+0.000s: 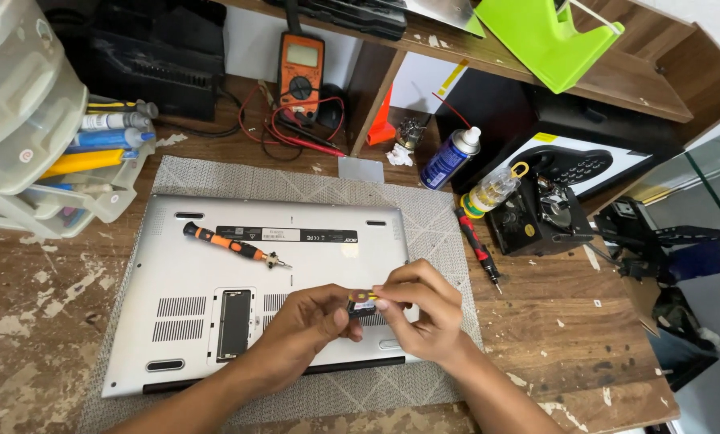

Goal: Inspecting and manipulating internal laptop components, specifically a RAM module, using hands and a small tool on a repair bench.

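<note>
Low in the frame's centre, your left hand (311, 321) and right hand (422, 309) are both closed around a small black-and-yellow part (362, 302), pinched steady over the upturned silver laptop (215, 273). An orange screwdriver (233, 245) lies on the laptop's upper left.

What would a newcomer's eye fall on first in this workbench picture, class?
Probably the silver laptop, lying bottom-up on a grey mat mid-bench, with an orange-and-black screwdriver resting on it. Over its near edge, the left hand and right hand pinch a small dark part. An orange multimeter stands behind.
</note>
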